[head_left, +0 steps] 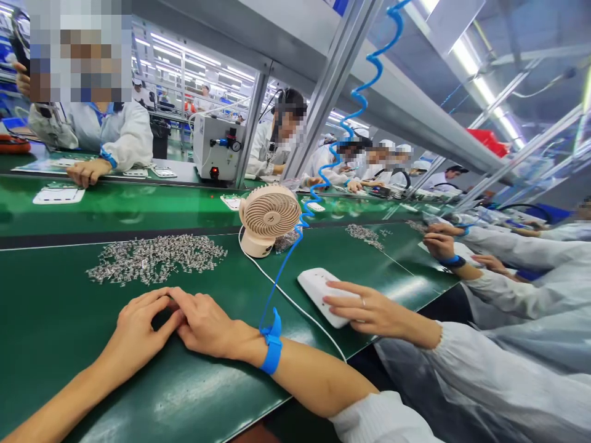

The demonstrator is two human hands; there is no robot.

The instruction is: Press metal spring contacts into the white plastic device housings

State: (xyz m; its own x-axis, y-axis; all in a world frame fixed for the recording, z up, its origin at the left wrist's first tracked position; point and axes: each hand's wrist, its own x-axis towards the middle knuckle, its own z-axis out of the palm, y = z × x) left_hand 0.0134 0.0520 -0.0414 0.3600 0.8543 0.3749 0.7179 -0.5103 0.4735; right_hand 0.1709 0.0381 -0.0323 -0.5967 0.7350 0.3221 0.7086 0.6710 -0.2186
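My left hand (141, 323) and my right hand (207, 323) meet over the green worktop, fingertips touching. Thumb and forefinger of the left hand curve into a loop against the right hand. The right hand's fingers are bent and closed. Whatever may sit between the fingertips is hidden. Around my right wrist is a blue wrist strap (272, 351), joined to a coiled blue cord (318, 194). Just beyond my hands lies a spread pile of small metal parts (159, 257).
A beige fan (271, 215) with a white cable stands ahead. To my right, a co-worker's hand (373, 307) rests on a white plastic case (318, 286). Behind the worktop, a green conveyor (152, 206) carries white panels (59, 194). A person sits across at left.
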